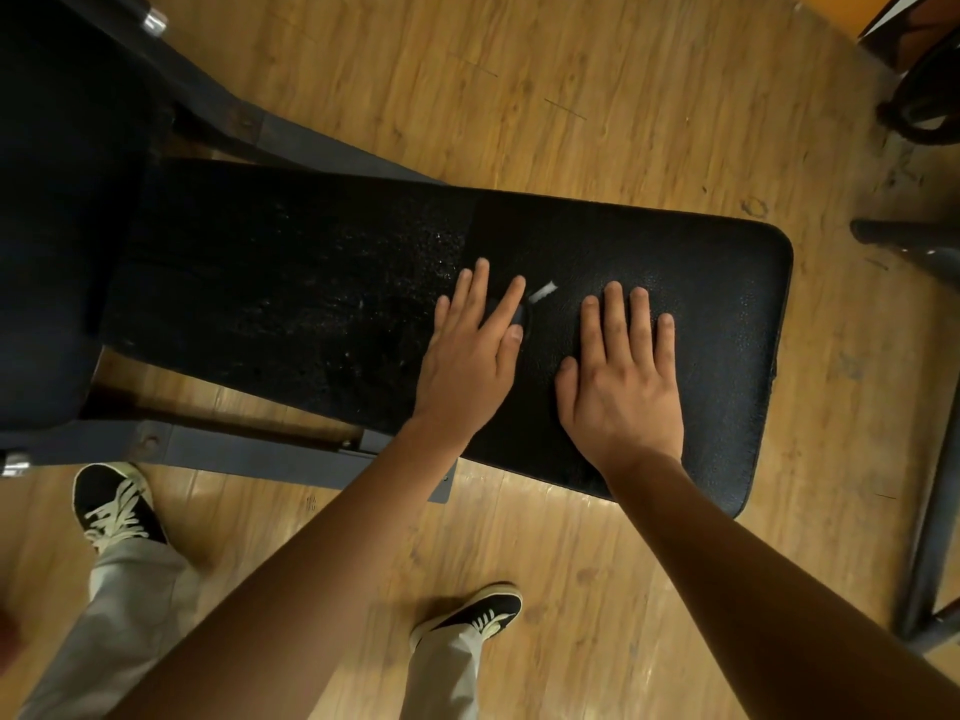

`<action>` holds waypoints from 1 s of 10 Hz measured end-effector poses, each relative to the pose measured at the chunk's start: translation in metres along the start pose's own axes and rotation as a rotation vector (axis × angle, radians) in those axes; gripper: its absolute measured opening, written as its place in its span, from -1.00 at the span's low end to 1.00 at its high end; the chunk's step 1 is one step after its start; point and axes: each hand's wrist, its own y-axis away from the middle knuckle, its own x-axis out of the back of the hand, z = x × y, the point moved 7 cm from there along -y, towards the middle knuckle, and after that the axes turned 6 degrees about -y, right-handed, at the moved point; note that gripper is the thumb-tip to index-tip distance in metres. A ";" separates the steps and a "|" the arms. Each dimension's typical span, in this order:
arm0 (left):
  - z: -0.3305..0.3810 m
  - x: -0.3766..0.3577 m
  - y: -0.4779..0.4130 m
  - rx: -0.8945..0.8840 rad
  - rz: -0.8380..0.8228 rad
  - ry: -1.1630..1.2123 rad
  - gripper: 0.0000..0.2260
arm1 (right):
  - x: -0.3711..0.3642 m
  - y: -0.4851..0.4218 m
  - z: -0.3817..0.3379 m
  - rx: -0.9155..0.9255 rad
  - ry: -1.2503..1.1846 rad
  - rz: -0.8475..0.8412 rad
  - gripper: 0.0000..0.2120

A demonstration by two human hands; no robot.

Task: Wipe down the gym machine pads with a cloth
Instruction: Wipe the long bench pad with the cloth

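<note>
A long black bench pad (717, 283) runs across the middle of the view; its left half looks speckled and wet. Both hands lie flat on the right half. My left hand (467, 356) presses down with straight fingers, and a small fold of dark cloth (511, 317) shows between its index finger and thumb. A white tag (543, 292) sticks out between the hands. My right hand (621, 376) rests palm down with fingers spread. The cloth is as dark as the pad, so its edges are hard to tell.
A second dark pad (57, 200) rises at the left on a grey metal frame (249, 454). My two feet in black shoes (117, 504) stand on the wooden floor (571, 96). Another machine's dark legs (930, 511) stand at the right edge.
</note>
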 end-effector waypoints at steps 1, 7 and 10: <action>-0.003 -0.004 0.016 0.024 -0.036 -0.003 -0.54 | 0.002 0.001 -0.001 0.000 -0.010 0.007 -0.38; 0.007 -0.005 0.014 -0.027 0.023 0.014 -0.54 | 0.002 0.001 -0.001 0.001 -0.010 0.009 -0.39; 0.014 0.010 -0.099 -0.080 0.083 0.001 -0.54 | -0.001 0.000 -0.001 -0.003 -0.001 0.003 -0.38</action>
